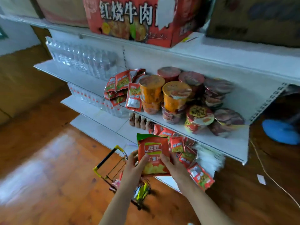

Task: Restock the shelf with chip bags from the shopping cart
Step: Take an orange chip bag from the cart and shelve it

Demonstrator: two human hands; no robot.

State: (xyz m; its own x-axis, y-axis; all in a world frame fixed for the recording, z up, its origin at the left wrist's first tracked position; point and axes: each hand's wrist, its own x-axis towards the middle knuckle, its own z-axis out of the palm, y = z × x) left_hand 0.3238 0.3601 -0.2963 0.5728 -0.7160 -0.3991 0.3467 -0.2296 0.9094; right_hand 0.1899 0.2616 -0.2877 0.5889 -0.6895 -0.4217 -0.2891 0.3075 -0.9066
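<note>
An orange-red chip bag (153, 151) with a green bag edge showing behind its top is held up in front of the white shelf unit (233, 143). My left hand (134, 164) grips its left side and my right hand (170, 164) grips its right side. Below my arms stands a small shopping cart (112, 166) with a black and yellow handle, and a shiny green bag (142, 191) lies in it. The cart's basket is mostly hidden by my left forearm.
Small red snack packets (186, 153) lie on the lower shelf right of the held bag, more (123, 88) on the middle shelf beside instant noodle cups (175, 95). Bottled water packs (81, 60) fill the left. Cartons (138, 18) sit on top. A blue object (280, 131) and a cable lie at right.
</note>
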